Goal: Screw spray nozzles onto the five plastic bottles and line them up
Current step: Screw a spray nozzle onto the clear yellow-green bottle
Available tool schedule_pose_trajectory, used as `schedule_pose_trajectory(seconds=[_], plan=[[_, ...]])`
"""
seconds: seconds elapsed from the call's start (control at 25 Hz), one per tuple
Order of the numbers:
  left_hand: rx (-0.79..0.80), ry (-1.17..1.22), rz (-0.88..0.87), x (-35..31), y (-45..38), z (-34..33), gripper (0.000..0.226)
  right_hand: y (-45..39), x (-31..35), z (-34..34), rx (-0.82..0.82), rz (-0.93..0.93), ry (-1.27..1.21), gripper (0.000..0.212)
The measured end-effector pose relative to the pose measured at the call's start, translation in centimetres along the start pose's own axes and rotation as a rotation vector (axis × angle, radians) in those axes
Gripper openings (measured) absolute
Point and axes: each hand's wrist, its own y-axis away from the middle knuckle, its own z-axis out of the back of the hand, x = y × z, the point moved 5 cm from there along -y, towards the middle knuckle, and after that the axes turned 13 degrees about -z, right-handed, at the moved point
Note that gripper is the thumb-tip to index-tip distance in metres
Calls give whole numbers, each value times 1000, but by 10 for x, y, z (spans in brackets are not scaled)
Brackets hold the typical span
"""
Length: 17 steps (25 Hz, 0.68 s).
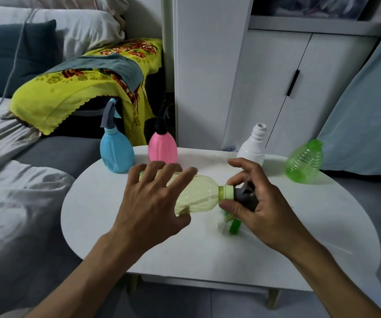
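Right hand (251,203) has its grip pinched on the dark spray nozzle (245,195) and its pale green collar, probably twisting it on. Left hand (152,198) wraps the yellow-green bottle (198,193), held sideways just above the white surface (139,249) so it can't spin. A green nozzle (234,226) lies under the right hand. Far left, blue bottle (116,152) and pink bottle (162,146) already have nozzles; far right, white bottle (252,148) and green ribbed bottle (304,162) don't. No readable labels anywhere.
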Motion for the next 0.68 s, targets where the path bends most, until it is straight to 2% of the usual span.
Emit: schedule_pose_trajectory(seconds=[0.08, 0.24, 0.4, 0.52, 0.68], plan=[[4, 4, -8, -2, 0, -1, 74, 0, -1, 3, -3, -22, -23, 51], [4, 14, -3, 0, 0, -2, 74, 0, 0, 1, -1, 3, -2, 62], [3, 28, -5, -1, 0, -3, 75, -1, 1, 5, -36, -2, 7, 49], [-2, 34, -4, 1, 0, -1, 75, 0, 1, 3, -20, 6, 12, 52], [7, 44, -16, -1, 1, -3, 75, 0, 1, 6, -29, 5, 58, 46]])
